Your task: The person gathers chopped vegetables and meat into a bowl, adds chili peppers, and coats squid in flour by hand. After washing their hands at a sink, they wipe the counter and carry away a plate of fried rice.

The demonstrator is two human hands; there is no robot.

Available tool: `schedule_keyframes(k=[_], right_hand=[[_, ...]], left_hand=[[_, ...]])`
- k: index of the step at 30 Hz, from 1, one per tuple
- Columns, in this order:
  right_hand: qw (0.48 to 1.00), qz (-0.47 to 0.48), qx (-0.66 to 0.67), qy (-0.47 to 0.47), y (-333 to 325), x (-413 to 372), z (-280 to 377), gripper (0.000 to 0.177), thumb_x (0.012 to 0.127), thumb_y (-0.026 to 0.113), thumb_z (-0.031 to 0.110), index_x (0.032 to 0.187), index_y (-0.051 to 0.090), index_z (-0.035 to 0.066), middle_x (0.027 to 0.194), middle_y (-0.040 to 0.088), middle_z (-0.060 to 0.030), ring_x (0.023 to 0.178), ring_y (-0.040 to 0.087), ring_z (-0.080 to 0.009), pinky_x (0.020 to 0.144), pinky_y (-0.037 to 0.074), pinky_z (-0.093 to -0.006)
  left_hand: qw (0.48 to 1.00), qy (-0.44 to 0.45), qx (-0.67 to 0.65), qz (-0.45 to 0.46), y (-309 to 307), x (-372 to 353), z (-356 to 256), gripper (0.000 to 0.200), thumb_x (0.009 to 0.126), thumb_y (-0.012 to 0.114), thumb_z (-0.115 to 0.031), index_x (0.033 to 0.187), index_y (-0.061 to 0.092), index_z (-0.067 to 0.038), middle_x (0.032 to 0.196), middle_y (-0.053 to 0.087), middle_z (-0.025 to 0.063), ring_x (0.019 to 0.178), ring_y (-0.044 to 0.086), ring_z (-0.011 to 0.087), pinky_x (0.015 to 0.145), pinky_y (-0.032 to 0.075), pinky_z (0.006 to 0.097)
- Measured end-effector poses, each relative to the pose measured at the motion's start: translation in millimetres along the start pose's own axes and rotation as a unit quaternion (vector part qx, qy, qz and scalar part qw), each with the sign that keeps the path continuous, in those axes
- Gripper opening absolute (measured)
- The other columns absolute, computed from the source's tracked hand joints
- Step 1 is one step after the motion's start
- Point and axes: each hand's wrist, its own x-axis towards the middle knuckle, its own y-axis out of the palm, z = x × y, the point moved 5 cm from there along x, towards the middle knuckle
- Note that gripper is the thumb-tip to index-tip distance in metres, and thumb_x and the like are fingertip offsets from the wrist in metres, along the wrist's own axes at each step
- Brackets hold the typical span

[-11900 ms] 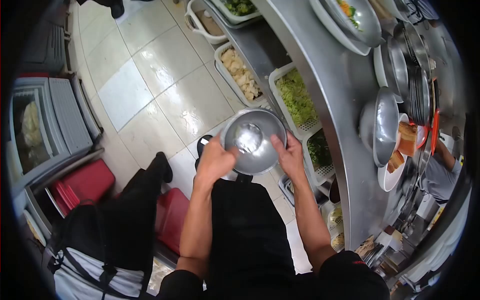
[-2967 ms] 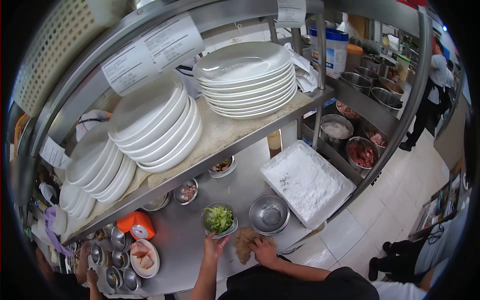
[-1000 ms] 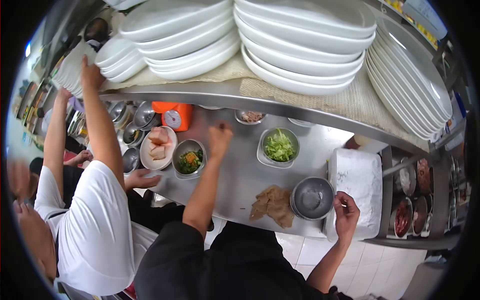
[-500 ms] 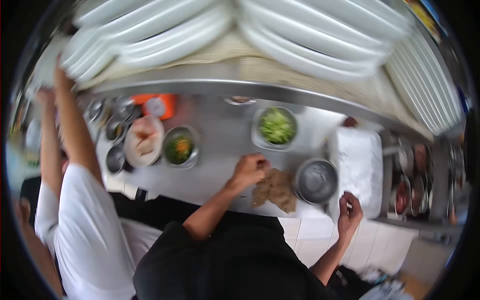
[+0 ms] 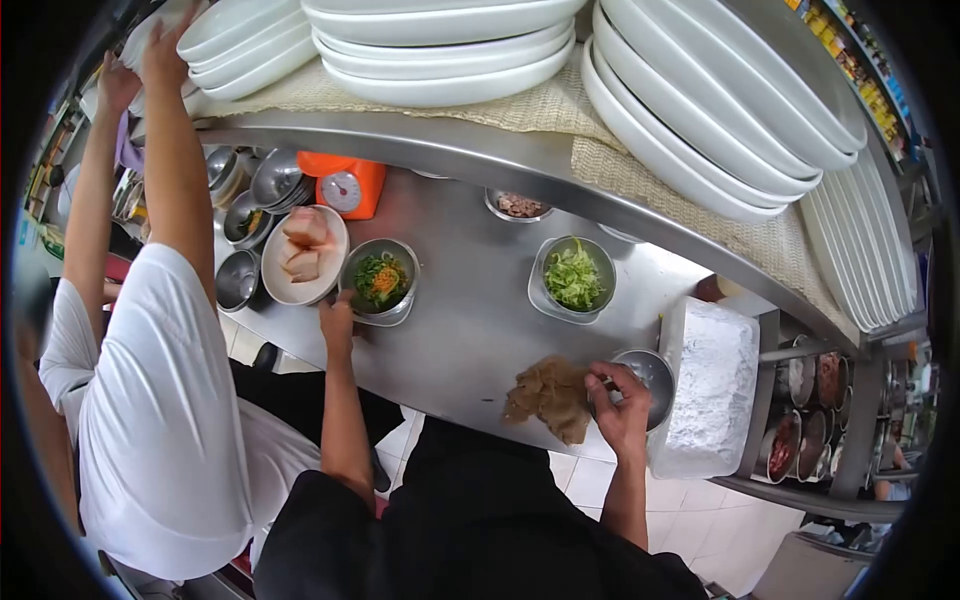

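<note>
My left hand (image 5: 337, 318) reaches forward, its curled fingers at the near left rim of a metal bowl (image 5: 380, 282) of chopped greens with an orange topping. That bowl sits on a clear tray. Part of the fingers is hidden there. To the right, my right hand (image 5: 622, 402) is closed at the left rim of another metal bowl (image 5: 655, 385), covering part of it; its inside looks grey. Against that bowl's left side lies a crumpled brown cloth-like piece (image 5: 550, 402). Just beyond the bowl stands a white tub of white powder (image 5: 712, 385).
A bowl of shredded green vegetable (image 5: 575, 280), a bowl of chopped pinkish pieces (image 5: 518, 204), a plate of pale meat (image 5: 305, 257) and an orange scale (image 5: 347, 187) stand on the steel counter. Overhead, a shelf edge (image 5: 450, 150) bears stacked white dishes. At left, a co-worker's arms (image 5: 170, 160) reach up.
My left hand has moved left, from beside the brown piece to the bowl of greens. My right hand has come left from the powder tub to the metal bowl. The view has shifted.
</note>
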Motion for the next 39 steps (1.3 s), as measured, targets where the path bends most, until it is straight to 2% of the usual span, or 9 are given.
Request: schedule_keyframes(k=[4,17,19,21,26,29,32,35,39], right_hand=[[1.000,0.018,0.005,0.023,9.4,6.7,-8.2,0.017,0.077,0.063,0.007,0.094,0.063,0.003,0.082,0.062,-0.0082,0.070,0.058,-0.0143,0.064,0.047,-0.0256],[0.987,0.145,-0.009,0.068,90.8,-0.1,-51.9,0.031,0.074,0.066,0.018,0.103,0.060,0.008,0.094,0.059,-0.0086,0.087,0.056,-0.0213,0.074,0.046,-0.0328],[0.950,0.139,-0.233,-0.157,102.7,-19.3,-48.7,0.036,0.067,0.068,0.021,0.101,0.061,0.010,0.100,0.054,-0.0110,0.097,0.050,-0.0309,0.079,0.044,-0.0388],[0.941,0.141,-0.252,-0.177,110.3,-36.5,-62.8,0.036,0.064,0.068,0.020,0.099,0.062,0.010,0.102,0.052,-0.0108,0.098,0.047,-0.0328,0.080,0.043,-0.0393],[0.941,0.155,-0.210,-0.216,127.2,-43.0,-70.4,0.028,0.064,0.068,0.020,0.091,0.065,0.011,0.100,0.052,-0.0116,0.093,0.047,-0.0333,0.079,0.041,-0.0384],[0.967,0.163,-0.126,-0.149,122.4,-33.8,-63.8,0.021,0.068,0.065,0.019,0.086,0.065,0.008,0.089,0.057,-0.0099,0.089,0.052,-0.0312,0.081,0.041,-0.0399],[0.968,0.138,-0.150,-0.146,118.1,-34.2,-63.8,0.020,0.067,0.066,0.021,0.083,0.066,0.009,0.089,0.058,-0.0078,0.088,0.053,-0.0301,0.080,0.042,-0.0398],[0.965,0.109,-0.156,-0.181,127.2,-36.7,-78.2,0.019,0.068,0.067,0.023,0.083,0.066,0.011,0.087,0.059,-0.0065,0.089,0.054,-0.0271,0.081,0.042,-0.0388],[0.972,0.046,-0.196,-0.117,130.1,-43.3,-98.0,0.020,0.070,0.066,0.024,0.088,0.066,0.014,0.091,0.060,-0.0039,0.093,0.054,-0.0246,0.083,0.043,-0.0378]], left_hand=[[0.996,-0.006,-0.069,0.052,4.8,-11.7,-6.3,0.043,0.069,0.055,-0.017,0.107,0.052,0.004,0.081,0.059,0.0140,0.055,0.058,0.0214,0.037,0.046,0.0298],[0.991,0.047,-0.061,0.111,47.3,-27.0,-7.3,0.034,0.075,0.047,-0.006,0.107,0.050,0.004,0.081,0.059,0.0156,0.054,0.059,0.0231,0.040,0.050,0.0315],[0.987,0.047,-0.098,0.117,70.9,-43.2,-20.5,0.030,0.077,0.046,-0.006,0.105,0.050,0.006,0.081,0.061,0.0189,0.056,0.062,0.0267,0.041,0.051,0.0340],[0.976,0.142,-0.054,0.158,95.5,-42.4,-17.0,0.032,0.078,0.045,-0.008,0.106,0.046,0.008,0.074,0.061,0.0210,0.053,0.061,0.0265,0.042,0.050,0.0359],[0.978,0.021,0.016,0.206,112.1,-89.9,-61.3,0.036,0.081,0.051,-0.020,0.102,0.050,0.009,0.066,0.060,0.0211,0.060,0.063,0.0297,0.055,0.051,0.0376],[0.957,0.169,0.183,0.148,86.3,-63.2,-88.0,0.034,0.081,0.055,-0.026,0.086,0.058,0.008,0.066,0.060,0.0203,0.070,0.063,0.0323,0.063,0.049,0.0399],[0.956,0.289,0.008,-0.039,20.4,12.8,-101.6,0.023,0.076,0.053,-0.020,0.082,0.063,0.000,0.076,0.061,0.0180,0.073,0.059,0.0291,0.065,0.045,0.0374],[0.873,0.378,0.280,-0.125,-35.5,157.5,-85.0,0.028,0.085,0.044,-0.024,0.079,0.064,-0.005,0.078,0.062,0.0138,0.082,0.058,0.0246,0.066,0.044,0.0371],[0.863,0.313,0.384,-0.100,-46.6,255.5,-114.2,0.030,0.084,0.045,-0.029,0.082,0.063,-0.005,0.079,0.062,0.0146,0.080,0.059,0.0272,0.065,0.045,0.0389]])
